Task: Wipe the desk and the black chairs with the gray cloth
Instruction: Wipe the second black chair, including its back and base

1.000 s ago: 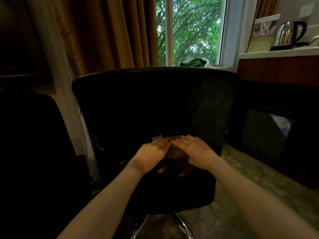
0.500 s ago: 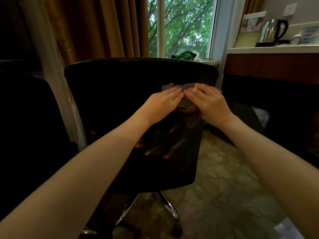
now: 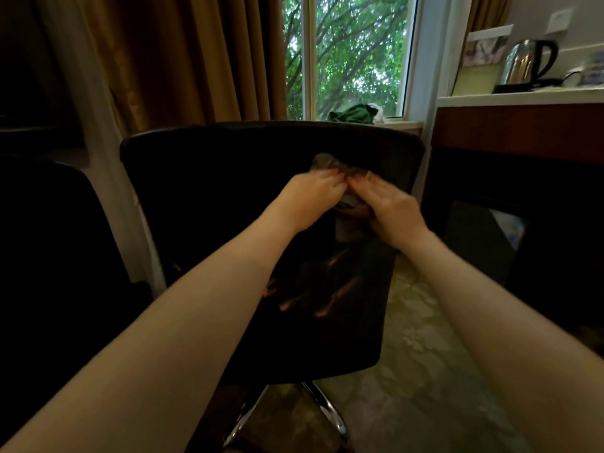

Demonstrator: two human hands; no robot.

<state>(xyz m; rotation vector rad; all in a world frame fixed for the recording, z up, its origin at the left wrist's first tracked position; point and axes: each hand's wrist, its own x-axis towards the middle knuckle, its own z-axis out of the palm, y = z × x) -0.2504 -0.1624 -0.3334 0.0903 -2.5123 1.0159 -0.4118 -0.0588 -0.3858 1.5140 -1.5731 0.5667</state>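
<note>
A black chair (image 3: 212,197) stands in front of me with its backrest facing me. The gray cloth (image 3: 327,162) lies bunched against the upper part of that backrest, and most of it is hidden under my hands. My left hand (image 3: 312,194) and my right hand (image 3: 390,206) press it side by side, fingertips almost touching and fingers fairly straight. A second black chair (image 3: 49,243) stands at the left edge. The wooden desk (image 3: 523,125) with a white top is at the right.
A steel kettle (image 3: 529,63) and a framed card (image 3: 483,57) sit on the desk. Brown curtains (image 3: 183,60) hang behind the chairs. A green cloth (image 3: 353,113) lies on the window sill. The chair's chrome base (image 3: 323,410) spreads over the patterned floor.
Both hands slid the cloth up the backrest from its lower middle to near the top. Over the last half second they have stayed at about that height.
</note>
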